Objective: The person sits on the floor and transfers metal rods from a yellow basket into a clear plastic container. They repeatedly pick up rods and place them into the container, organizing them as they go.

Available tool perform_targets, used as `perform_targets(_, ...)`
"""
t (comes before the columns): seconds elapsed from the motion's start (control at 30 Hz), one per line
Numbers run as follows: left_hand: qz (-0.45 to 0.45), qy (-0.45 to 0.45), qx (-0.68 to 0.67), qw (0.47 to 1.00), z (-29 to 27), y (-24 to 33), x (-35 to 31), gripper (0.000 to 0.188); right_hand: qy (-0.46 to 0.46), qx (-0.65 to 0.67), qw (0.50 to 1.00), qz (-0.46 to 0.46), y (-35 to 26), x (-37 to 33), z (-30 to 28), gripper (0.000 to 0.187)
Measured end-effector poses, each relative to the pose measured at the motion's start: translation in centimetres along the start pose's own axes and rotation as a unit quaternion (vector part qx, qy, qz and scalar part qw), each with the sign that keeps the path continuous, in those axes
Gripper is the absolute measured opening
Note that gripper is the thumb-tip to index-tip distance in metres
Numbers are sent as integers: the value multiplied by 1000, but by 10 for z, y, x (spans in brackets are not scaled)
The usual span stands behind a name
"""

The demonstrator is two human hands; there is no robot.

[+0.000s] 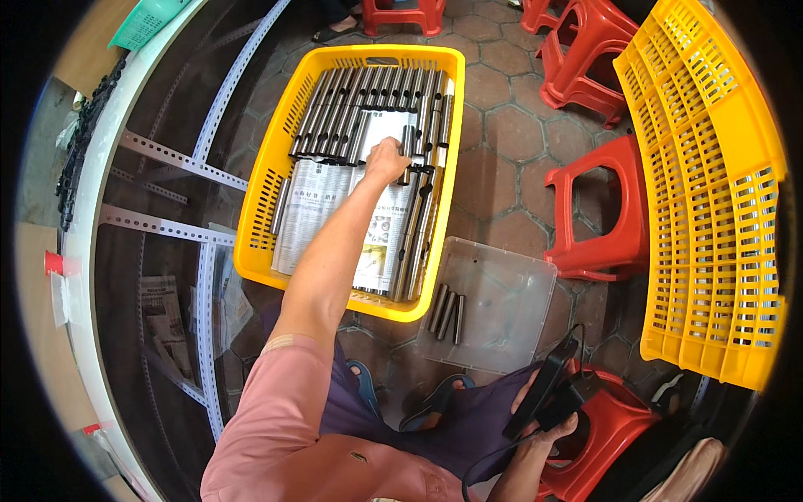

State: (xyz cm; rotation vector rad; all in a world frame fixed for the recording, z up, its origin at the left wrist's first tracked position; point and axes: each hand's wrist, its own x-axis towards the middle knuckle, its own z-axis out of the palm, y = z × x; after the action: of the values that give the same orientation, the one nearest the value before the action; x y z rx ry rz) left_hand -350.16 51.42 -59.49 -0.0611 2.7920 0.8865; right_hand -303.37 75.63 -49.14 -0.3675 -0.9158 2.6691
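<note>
Steel tube [407, 136] pinched in your left hand's [386, 161] grip could knock neighbouring tubes [432, 125] if it tilts, while your right hand [550, 432] clasps a black device [542, 386].

Flr [512, 130] brownish hex tiles — red plastic stools [633, 219] R, pale perforated metal frame [207, 335] L.

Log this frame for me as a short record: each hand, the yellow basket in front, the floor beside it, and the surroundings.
Left hand: over the front basket, closed on a dark metal tube
Right hand: holding a black device
Front basket: yellow, perforated; newspaper inside, rows of tubes at far end and right side
Floor: clear plastic tray with three loose tubes
Surroundings: red stools and second yellow basket at right
</note>
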Motion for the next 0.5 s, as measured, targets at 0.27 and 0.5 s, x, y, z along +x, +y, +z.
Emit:
perform_targets(0.27,-24,27,0,999,-4,9,34,40,12,-12,1000,17,-5,-9,-9,92)
perform_targets(0.5,-29,44,99,994,26,64,21,88,28,-29,999,27,-4,-16,-33,97)
